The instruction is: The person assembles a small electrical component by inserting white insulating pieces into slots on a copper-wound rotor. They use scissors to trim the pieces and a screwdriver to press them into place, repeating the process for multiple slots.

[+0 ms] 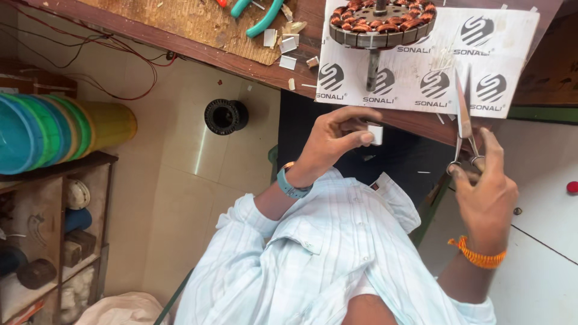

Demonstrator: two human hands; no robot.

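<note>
The left hand [330,141] is pinching one small white folded paper piece [375,133] between thumb and fingertips, just below the edge of the wooden bench [198,36], while the right hand [484,192] is gripping one pair of scissors [465,129] by the handles, blades closed and pointing up over the printed white sheet [421,66]. On that sheet one wound motor stator [380,23] is sitting on its shaft, and about five more white paper pieces [288,45] are lying near one pair of green-handled pliers [259,15].
</note>
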